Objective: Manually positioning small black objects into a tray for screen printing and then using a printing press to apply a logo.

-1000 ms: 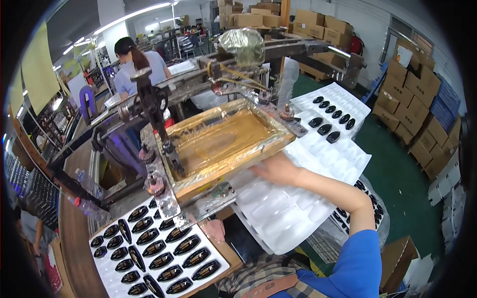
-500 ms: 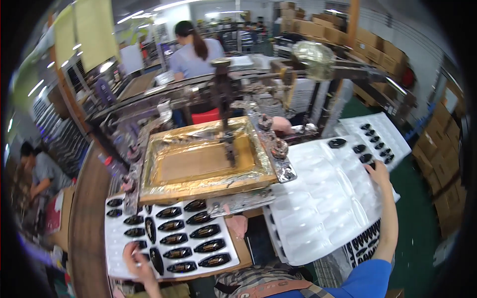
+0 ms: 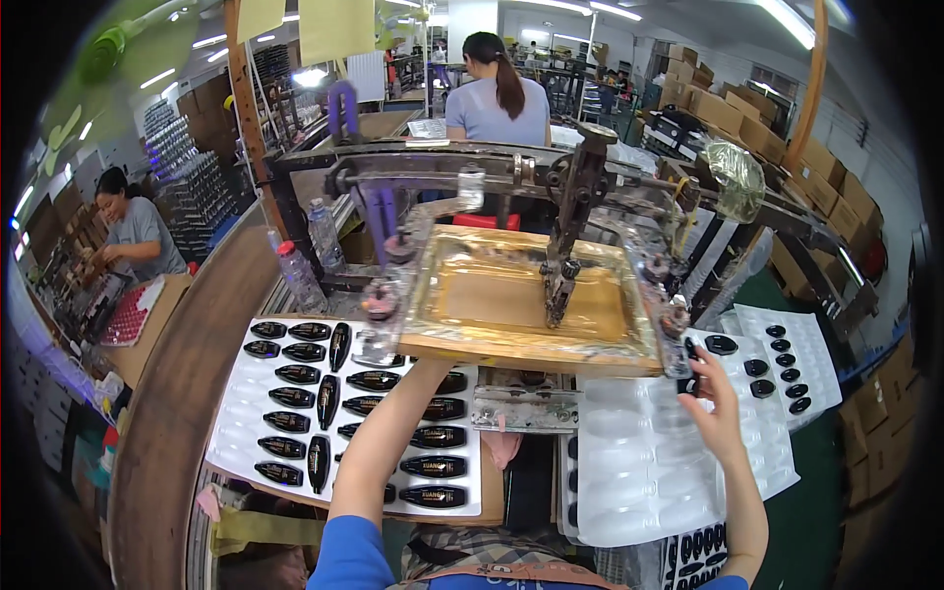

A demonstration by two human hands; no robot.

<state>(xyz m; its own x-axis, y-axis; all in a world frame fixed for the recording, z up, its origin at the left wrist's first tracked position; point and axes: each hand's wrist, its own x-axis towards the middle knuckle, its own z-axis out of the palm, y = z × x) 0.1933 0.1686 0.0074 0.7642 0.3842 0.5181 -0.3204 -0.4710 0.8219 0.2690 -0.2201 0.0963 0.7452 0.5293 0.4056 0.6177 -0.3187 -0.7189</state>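
My right hand (image 3: 715,398) is beside the right corner of the wood-edged, gold-taped screen frame (image 3: 531,361), its thumb and fingers closed on a glossy black oval piece (image 3: 690,369). My left forearm (image 3: 388,442) reaches forward over the left tray and passes under the frame, which hides the left hand and its fingers. On that white left tray (image 3: 236,433) lie several black bottle-shaped pieces (image 3: 436,465) with gold print. Below my right hand is a white moulded tray (image 3: 629,472), its hollows mostly bare. A few black pieces (image 3: 721,344) sit at its far end.
A metal press arm (image 3: 580,187) stands over the frame, above a metal base (image 3: 526,405). Another white tray (image 3: 821,354) lies at far right. Plastic bottles (image 3: 298,275) stand on the left. Two people work beyond, one ahead (image 3: 497,103), one left (image 3: 138,236). Boxes (image 3: 816,157) are stacked right.
My left hand has gone from the left tray to under the frame. My right hand has come back toward the frame, now with a black piece in it. The view has swung left.
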